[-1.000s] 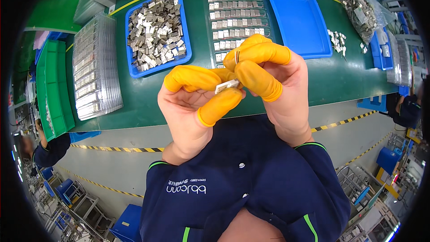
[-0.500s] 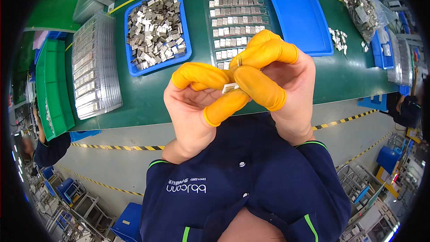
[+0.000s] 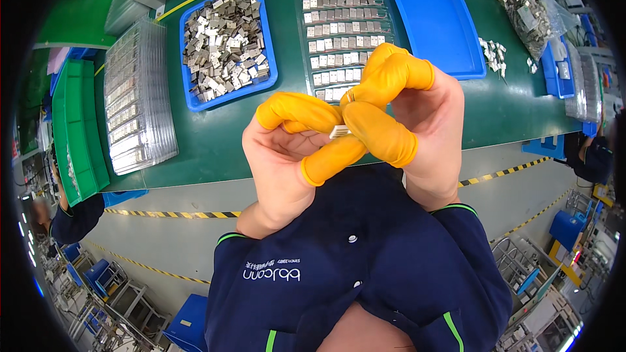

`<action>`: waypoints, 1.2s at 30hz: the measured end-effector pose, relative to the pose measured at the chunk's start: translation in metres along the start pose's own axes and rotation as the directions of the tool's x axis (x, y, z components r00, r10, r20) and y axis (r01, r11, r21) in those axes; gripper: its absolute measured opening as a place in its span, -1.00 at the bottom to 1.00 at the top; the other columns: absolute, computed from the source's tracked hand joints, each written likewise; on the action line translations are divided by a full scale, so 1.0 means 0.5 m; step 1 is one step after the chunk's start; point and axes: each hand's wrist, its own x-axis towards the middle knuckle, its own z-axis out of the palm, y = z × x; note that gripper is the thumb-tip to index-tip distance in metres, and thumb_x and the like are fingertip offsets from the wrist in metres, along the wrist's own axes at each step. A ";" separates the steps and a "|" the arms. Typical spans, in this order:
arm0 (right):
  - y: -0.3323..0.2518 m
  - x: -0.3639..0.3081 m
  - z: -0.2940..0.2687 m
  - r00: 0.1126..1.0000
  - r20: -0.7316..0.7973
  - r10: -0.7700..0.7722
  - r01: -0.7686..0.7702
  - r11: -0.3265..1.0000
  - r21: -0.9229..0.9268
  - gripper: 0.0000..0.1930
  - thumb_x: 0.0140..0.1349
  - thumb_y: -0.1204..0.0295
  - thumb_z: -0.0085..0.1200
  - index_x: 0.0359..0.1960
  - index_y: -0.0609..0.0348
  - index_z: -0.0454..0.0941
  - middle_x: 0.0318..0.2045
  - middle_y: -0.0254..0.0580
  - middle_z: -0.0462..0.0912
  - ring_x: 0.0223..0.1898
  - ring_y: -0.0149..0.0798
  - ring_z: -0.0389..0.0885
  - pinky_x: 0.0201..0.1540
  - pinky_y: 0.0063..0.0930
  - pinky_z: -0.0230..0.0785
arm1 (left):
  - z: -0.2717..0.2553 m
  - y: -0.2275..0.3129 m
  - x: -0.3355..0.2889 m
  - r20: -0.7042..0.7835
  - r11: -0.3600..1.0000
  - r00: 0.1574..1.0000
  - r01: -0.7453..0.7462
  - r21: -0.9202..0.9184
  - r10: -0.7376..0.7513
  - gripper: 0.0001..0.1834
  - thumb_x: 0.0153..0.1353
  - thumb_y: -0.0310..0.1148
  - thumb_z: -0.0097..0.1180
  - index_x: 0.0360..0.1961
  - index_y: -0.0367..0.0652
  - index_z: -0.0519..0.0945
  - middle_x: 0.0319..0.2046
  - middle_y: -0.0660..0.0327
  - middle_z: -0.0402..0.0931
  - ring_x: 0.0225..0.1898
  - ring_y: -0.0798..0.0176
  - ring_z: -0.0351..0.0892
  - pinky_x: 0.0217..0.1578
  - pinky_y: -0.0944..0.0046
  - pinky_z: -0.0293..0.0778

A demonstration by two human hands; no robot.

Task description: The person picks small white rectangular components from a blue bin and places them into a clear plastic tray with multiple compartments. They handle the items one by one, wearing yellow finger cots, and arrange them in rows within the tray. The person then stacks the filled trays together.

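My left hand [image 3: 287, 146], in yellow finger cots, pinches a small white plastic connector piece [image 3: 339, 132] between thumb and fingertips. Pressed against it from the right, my right hand [image 3: 411, 114] has its thumb and forefinger closed in the same kind of cots. Thin metal-coloured ends [image 3: 350, 96] stick up between those right fingertips; the rest of that part is hidden. Both hands meet above the near edge of the green table [image 3: 208, 146]. Just beyond them lies a clear tray of USB connectors [image 3: 339, 44] set out in several rows.
A blue tray [image 3: 274, 65] heaped with metal connector shells stands back left, beside stacked clear trays [image 3: 140, 101] and a green bin [image 3: 88, 127]. Behind my right hand lies another blue tray [image 3: 437, 26]. White connector pieces [image 3: 493, 57] and a plastic bag of parts [image 3: 529, 23] lie farther right.
Both hands have shifted slightly right, still pinched together. The white connector piece has tilted and shows less of itself between the fingertips.
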 end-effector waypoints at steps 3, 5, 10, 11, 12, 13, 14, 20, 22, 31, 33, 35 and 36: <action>-0.005 -0.005 -0.001 1.000 -0.005 0.018 -0.018 1.000 0.021 -0.83 -0.24 0.69 0.11 -0.54 0.26 0.43 -0.57 -0.25 0.41 -0.46 -0.37 0.38 -0.39 -0.57 0.29 | -0.002 0.001 -0.004 0.024 0.999 0.999 0.021 0.025 -0.022 -0.65 -0.26 -0.70 0.24 -0.40 -0.34 0.39 -0.40 0.14 0.45 -0.33 0.31 0.48 -0.24 0.29 0.45; -0.002 -0.001 -0.005 1.000 -0.014 0.016 -0.015 1.000 0.022 -0.83 -0.23 0.69 0.11 -0.54 0.26 0.43 -0.56 -0.25 0.42 -0.46 -0.38 0.38 -0.41 -0.58 0.27 | 0.002 -0.003 0.001 0.009 1.000 1.000 0.015 0.009 -0.015 -0.65 -0.26 -0.70 0.23 -0.39 -0.34 0.39 -0.40 0.12 0.45 -0.33 0.29 0.49 -0.24 0.29 0.45; 0.015 0.000 -0.038 0.999 -0.045 0.016 -0.009 0.988 0.154 -0.90 -0.14 0.59 0.15 -0.54 0.25 0.49 -0.53 -0.35 0.48 -0.50 -0.54 0.36 -0.42 -0.68 0.22 | 0.006 -0.016 0.009 0.044 0.992 0.991 0.128 -0.008 -0.128 -0.68 -0.18 -0.71 0.16 -0.35 -0.36 0.37 -0.37 0.02 0.46 -0.33 0.14 0.51 -0.32 0.28 0.49; 0.011 -0.003 -0.059 0.991 -0.123 0.059 -0.038 0.985 0.170 -0.90 -0.13 0.59 0.14 -0.51 0.26 0.50 -0.51 -0.34 0.49 -0.48 -0.54 0.38 -0.40 -0.67 0.23 | 0.001 -0.022 0.012 0.052 0.986 0.987 0.146 0.086 -0.151 -0.70 -0.13 -0.68 0.13 -0.30 -0.36 0.38 -0.33 0.00 0.46 -0.32 0.11 0.51 -0.34 0.30 0.49; 0.007 -0.005 -0.086 0.974 -0.200 0.103 -0.064 0.980 0.190 -0.89 -0.11 0.58 0.13 -0.48 0.27 0.50 -0.49 -0.34 0.50 -0.46 -0.53 0.39 -0.38 -0.66 0.24 | 0.006 -0.027 0.016 -0.014 0.969 0.983 0.185 0.164 -0.185 -0.68 -0.11 -0.65 0.12 -0.26 -0.36 0.38 -0.31 -0.01 0.46 -0.32 0.11 0.51 -0.34 0.33 0.48; 0.006 -0.008 -0.116 0.951 -0.273 0.144 -0.084 0.972 0.218 -0.88 -0.10 0.58 0.12 -0.46 0.28 0.51 -0.47 -0.33 0.51 -0.43 -0.53 0.41 -0.36 -0.66 0.24 | 0.010 -0.032 0.020 -0.082 0.944 0.975 0.222 0.244 -0.208 -0.67 -0.09 -0.63 0.11 -0.23 -0.35 0.38 -0.30 -0.02 0.46 -0.32 0.11 0.51 -0.35 0.35 0.47; 0.019 -0.016 -0.166 0.906 -0.408 0.109 -0.066 0.991 0.119 -0.85 -0.08 0.57 0.10 -0.41 0.29 0.51 -0.44 -0.32 0.52 -0.41 -0.51 0.42 -0.33 -0.65 0.25 | 0.006 -0.037 0.023 -0.064 0.918 0.970 0.242 0.316 -0.234 -0.68 -0.05 -0.58 0.10 -0.20 -0.34 0.39 -0.29 -0.01 0.47 -0.32 0.13 0.51 -0.34 0.37 0.45; 0.148 -0.100 -0.645 0.209 -0.970 -0.127 -0.292 0.938 -0.185 -0.79 -0.11 0.55 0.02 -0.37 0.33 0.50 -0.46 -0.27 0.53 -0.48 -0.47 0.43 -0.38 -0.65 0.23 | -0.049 -0.079 0.002 -0.114 0.805 0.897 0.434 0.404 -0.426 -0.78 0.00 -0.55 0.05 -0.26 -0.31 0.45 -0.27 0.05 0.47 -0.34 0.24 0.50 -0.38 0.43 0.39; 0.152 -0.114 -0.753 0.089 -0.981 -0.171 -0.372 0.908 -0.192 -0.78 -0.11 0.48 0.06 -0.39 0.33 0.51 -0.52 -0.25 0.53 -0.50 -0.44 0.44 -0.40 -0.63 0.24 | -0.055 -0.088 0.001 -0.145 0.785 0.890 0.451 0.425 -0.433 -0.79 0.02 -0.54 0.03 -0.25 -0.31 0.45 -0.26 0.05 0.47 -0.32 0.23 0.50 -0.37 0.42 0.40; 0.162 -0.067 -0.746 0.734 -0.507 -0.452 -0.493 0.158 -0.855 -0.73 -0.13 0.30 0.15 -0.32 0.03 0.56 -0.40 -0.10 0.53 -0.33 -0.12 0.46 -0.25 -0.34 0.29 | -0.045 -0.097 0.005 -0.139 0.759 0.883 0.458 0.463 -0.449 -0.81 0.04 -0.52 0.01 -0.26 -0.32 0.46 -0.27 0.05 0.48 -0.32 0.24 0.51 -0.36 0.41 0.39; 0.153 -0.024 -0.668 0.872 -0.251 -0.420 -0.247 0.066 -0.967 -0.73 -0.15 0.37 0.16 -0.32 0.03 0.56 -0.30 -0.12 0.51 -0.19 -0.12 0.38 -0.13 -0.38 0.23 | -0.037 -0.100 0.008 -0.115 0.743 0.875 0.463 0.483 -0.470 -0.80 0.04 -0.49 0.03 -0.27 -0.31 0.46 -0.27 0.06 0.48 -0.33 0.27 0.50 -0.37 0.43 0.40; 0.140 -0.002 -0.610 0.942 -0.161 -0.295 -0.131 0.121 -0.984 -0.74 -0.18 0.39 0.16 -0.35 0.05 0.56 -0.32 -0.13 0.51 -0.20 -0.13 0.38 -0.15 -0.35 0.24 | -0.032 -0.098 0.010 -0.095 0.718 0.861 0.473 0.510 -0.499 -0.81 0.04 -0.49 0.03 -0.28 -0.31 0.47 -0.28 0.06 0.48 -0.34 0.27 0.50 -0.37 0.42 0.39; 0.146 -0.001 -0.611 0.955 -0.157 -0.253 -0.152 0.039 -0.988 -0.74 -0.19 0.40 0.17 -0.35 0.06 0.56 -0.34 -0.14 0.52 -0.21 -0.14 0.38 -0.16 -0.35 0.25 | -0.030 -0.097 0.011 -0.086 0.706 0.854 0.476 0.524 -0.512 -0.81 0.04 -0.49 0.03 -0.28 -0.31 0.47 -0.29 0.06 0.48 -0.34 0.27 0.50 -0.37 0.42 0.38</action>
